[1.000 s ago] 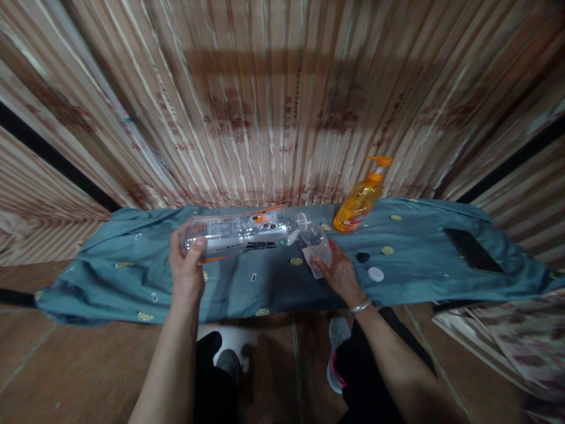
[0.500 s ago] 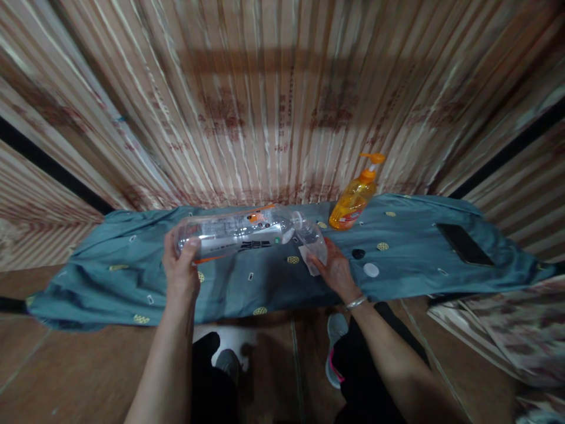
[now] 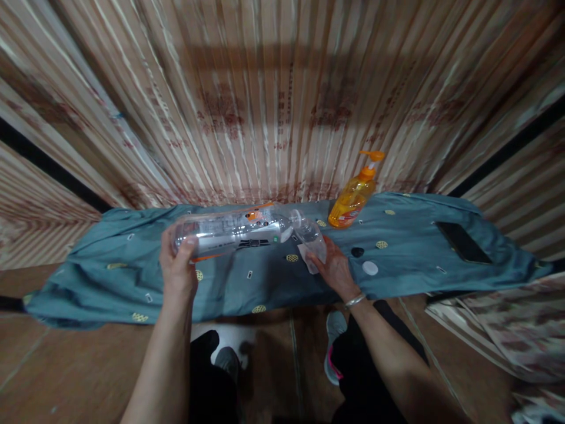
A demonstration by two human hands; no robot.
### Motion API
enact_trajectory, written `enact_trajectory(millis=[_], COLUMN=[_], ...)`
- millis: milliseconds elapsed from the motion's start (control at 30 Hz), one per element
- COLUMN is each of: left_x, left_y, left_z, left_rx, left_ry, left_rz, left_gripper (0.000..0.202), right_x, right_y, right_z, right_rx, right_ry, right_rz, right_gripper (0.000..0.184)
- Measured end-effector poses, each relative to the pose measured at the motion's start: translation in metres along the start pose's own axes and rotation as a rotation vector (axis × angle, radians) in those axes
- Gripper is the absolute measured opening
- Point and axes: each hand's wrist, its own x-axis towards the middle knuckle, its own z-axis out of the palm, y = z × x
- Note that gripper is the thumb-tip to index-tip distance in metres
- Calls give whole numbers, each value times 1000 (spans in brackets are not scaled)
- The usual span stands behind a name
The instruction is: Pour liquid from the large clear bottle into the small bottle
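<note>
My left hand point(image 3: 179, 256) is wrapped round the base of a large clear plastic bottle point(image 3: 233, 231) with an orange, white and black label. The bottle is tipped nearly level, its neck pointing right. In my right hand point(image 3: 333, 265) is a smaller clear plastic bottle point(image 3: 309, 237) with a pale label, tilted so its mouth points up and left. The two mouths meet or almost touch; I cannot tell which. Whether liquid runs between them does not show. Both bottles are held above the teal cloth point(image 3: 229, 294).
An orange pump bottle point(image 3: 352, 197) stands behind my right hand. A dark cap-like disc point(image 3: 357, 252) and a white round disc point(image 3: 369, 268) lie on the cloth, with a black phone point(image 3: 463, 242) farther right. A patterned curtain point(image 3: 265, 106) hangs behind.
The large bottle's base and my left hand have shifted very slightly left. Both hands keep their grips, and the bottle mouths stay together.
</note>
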Motion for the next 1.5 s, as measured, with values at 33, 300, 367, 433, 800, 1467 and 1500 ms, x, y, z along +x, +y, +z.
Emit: enact_trajectory(millis=[33,300,367,433,800,1467,1500], left_x=[0,2,2,2,4,1,1], left_y=[0,-5,-6,-6,-2,7,7], left_z=[0,2,4,5,4,9,9], left_rx=[2,-18,-30,-46,-111,-136,-136], left_ry=[2,1,13,36,47,53,51], left_rz=[4,37,56,60,-6,-17,-18], left_gripper=[68,62,57,54,55,49,49], right_x=[0,0,1,2,3,-1,-1], right_y=[0,-1,-2,-3,-6,1,1], right_z=[0,0,-1,-3,-5,3,2], right_rx=[-2,-29,-21,-11,18,9,5], right_ry=[2,10,12,6,-13,18,15], right_rz=[-2,-22,-24,-19,13,-3,-7], right_gripper=[85,89,89,89,88,80,79])
